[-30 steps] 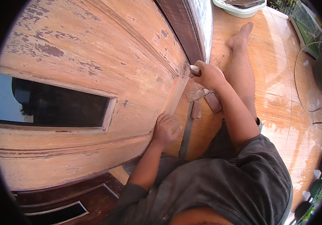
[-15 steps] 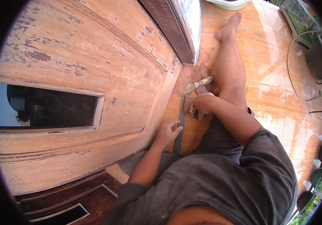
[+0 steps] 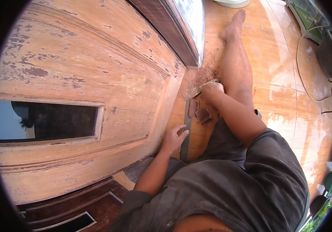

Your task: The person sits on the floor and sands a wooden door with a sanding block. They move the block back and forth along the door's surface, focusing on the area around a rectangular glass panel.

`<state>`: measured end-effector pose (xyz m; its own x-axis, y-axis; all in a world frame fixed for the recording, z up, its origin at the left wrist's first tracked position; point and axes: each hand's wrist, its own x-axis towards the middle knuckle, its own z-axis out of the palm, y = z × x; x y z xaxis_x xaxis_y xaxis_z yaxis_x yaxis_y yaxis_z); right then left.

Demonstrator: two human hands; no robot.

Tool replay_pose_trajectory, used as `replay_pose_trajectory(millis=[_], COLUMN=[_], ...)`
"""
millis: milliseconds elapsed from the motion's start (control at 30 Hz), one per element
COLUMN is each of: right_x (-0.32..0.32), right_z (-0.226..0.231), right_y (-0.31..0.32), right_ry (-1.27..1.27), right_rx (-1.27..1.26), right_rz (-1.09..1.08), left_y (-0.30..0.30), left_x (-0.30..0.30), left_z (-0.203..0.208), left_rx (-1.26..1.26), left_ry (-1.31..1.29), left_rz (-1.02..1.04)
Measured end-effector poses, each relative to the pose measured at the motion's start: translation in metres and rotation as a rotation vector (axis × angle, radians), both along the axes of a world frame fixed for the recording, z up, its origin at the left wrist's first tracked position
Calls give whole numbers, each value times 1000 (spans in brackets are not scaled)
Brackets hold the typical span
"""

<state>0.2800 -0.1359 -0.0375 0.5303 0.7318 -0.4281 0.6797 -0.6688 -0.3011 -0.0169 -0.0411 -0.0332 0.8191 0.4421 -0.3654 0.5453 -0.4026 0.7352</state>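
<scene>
My right hand is down on the floor beside my bent leg, its fingers closed around the handle of a scraper. The scraper's flat, dusty blade points left toward the door, and the handle's end shows past my knuckles. Just below that hand lie brown pieces that look like folded sandpaper: one piece on the grey strip and a squarish piece to its right. My left hand hovers near the door's lower edge, fingers apart, holding nothing. The wooden door has bare wood with dark flecks of old paint.
A dark door frame post stands ahead, with reddish dust at its foot. My leg stretches along the tiled floor. A cable and several dark pots line the right. A pale basin sits at the far edge.
My right hand has let go of a brown piece, leaving it on the floor, and moved forward onto the scraper's handle. The left hand has stayed put. The view has shifted slightly.
</scene>
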Motion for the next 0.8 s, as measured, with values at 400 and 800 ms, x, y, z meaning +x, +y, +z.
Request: replay_pose_trajectory(millis=[400,800], right_x=[-12,-36], right_z=[7,41], right_y=[-4,-4], right_ry=[87,733], right_rx=[355,684], right_rz=[117,183], left_y=[5,-14], left_x=[-3,54], left_z=[34,54], left_rx=[9,-324], left_ry=[-30,-391], left_rz=[30,282])
